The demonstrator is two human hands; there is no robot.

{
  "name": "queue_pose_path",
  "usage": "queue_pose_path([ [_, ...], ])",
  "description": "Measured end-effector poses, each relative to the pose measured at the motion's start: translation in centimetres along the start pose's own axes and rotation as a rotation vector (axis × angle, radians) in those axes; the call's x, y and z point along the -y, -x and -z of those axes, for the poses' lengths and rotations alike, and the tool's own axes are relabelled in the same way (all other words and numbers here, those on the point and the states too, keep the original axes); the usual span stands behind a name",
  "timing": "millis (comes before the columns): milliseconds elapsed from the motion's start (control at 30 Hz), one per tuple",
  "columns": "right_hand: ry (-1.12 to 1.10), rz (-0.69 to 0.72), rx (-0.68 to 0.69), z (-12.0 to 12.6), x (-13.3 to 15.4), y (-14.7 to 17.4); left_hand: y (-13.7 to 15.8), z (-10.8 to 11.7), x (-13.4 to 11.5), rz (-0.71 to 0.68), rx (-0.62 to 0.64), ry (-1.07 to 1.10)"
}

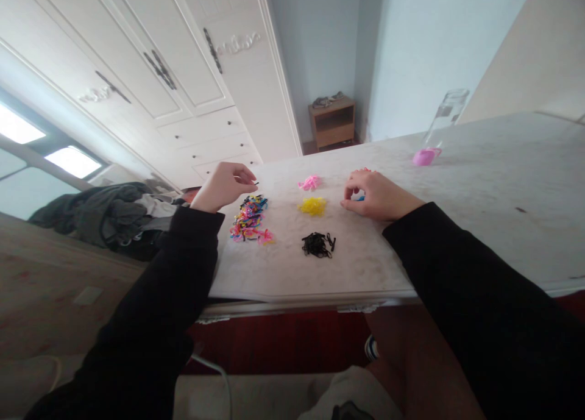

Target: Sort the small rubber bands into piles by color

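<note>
My left hand [227,184] is pinched above a mixed heap of small colourful rubber bands [250,220] on the left of the table. A tiny dark band [256,183] shows at its fingertips. To the right lie separate piles: pink rubber bands [309,182], yellow rubber bands [312,206] and, nearest me, black rubber bands [316,245]. My right hand [372,193] rests low over the table with curled fingers. A bit of blue [361,198] shows beneath it and some red [365,169] behind it. What its fingers hold, if anything, is hidden.
On the white table [484,206] a clear bottle [441,127] with a pink bottom stands at the far right. Dark clothes [109,216] are heaped left of the table. A white wardrobe [150,54] and a small wooden cabinet [333,122] stand beyond.
</note>
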State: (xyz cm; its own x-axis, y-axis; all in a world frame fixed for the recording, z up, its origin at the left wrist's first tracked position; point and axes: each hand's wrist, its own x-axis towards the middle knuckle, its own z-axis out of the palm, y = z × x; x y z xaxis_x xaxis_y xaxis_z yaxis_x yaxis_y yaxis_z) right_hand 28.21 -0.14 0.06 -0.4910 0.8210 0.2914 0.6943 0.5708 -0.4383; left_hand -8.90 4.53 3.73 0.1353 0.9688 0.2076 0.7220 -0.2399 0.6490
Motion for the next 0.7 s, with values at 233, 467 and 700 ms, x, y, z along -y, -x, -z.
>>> queue_pose_path([
  [233, -0.004, 0.007, 0.007, 0.0, -0.1, 0.0, -1.1, 0.3, 2.2, 0.067, 0.034, -0.065],
  [467, 0.000, 0.023, 0.005, -0.2, -0.3, -0.1, -1.5, 0.3, 3.2, 0.105, 0.081, -0.070],
  [700, -0.020, 0.036, -0.006, -0.3, -0.5, 0.0, -1.5, 0.3, 3.4, 0.075, 0.110, -0.042],
])
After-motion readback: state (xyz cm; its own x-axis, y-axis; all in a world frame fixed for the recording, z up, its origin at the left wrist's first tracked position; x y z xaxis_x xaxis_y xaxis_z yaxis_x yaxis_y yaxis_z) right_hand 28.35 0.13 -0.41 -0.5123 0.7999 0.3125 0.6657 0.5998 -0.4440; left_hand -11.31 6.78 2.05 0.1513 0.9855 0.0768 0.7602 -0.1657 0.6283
